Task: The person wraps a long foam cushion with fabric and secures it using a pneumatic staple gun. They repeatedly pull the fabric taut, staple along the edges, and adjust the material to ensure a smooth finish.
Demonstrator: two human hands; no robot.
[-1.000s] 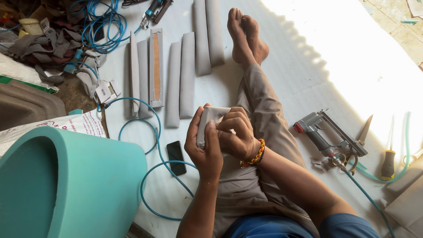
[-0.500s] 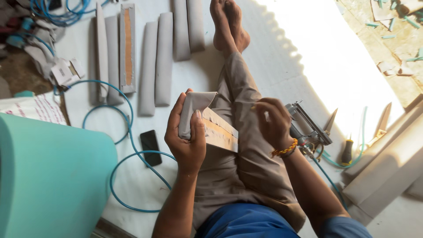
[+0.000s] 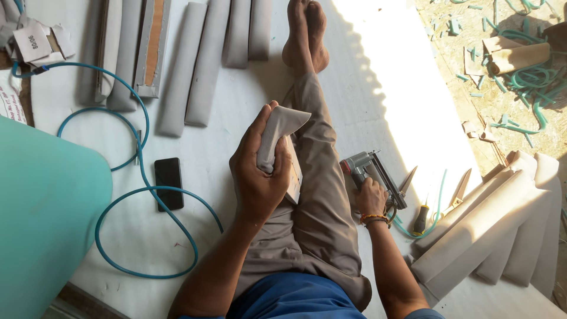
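Your left hand (image 3: 260, 177) has its fingers clamped on a fabric-wrapped wooden piece (image 3: 277, 145), held above your thigh; the loose grey flap could slip and wrinkle if that grip eases. Your right hand (image 3: 371, 198) closes round the pneumatic staple gun (image 3: 369, 171) on the floor, though its trigger finger seems hidden. The blue air hose (image 3: 142, 177) loops nearby and could snag, jerking the gun toward your leg

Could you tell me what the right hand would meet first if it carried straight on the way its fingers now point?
The right hand already rests on the grey staple gun, so that comes first. Beyond the gun, the line runs up over bare white sheet; depth is hard to judge.
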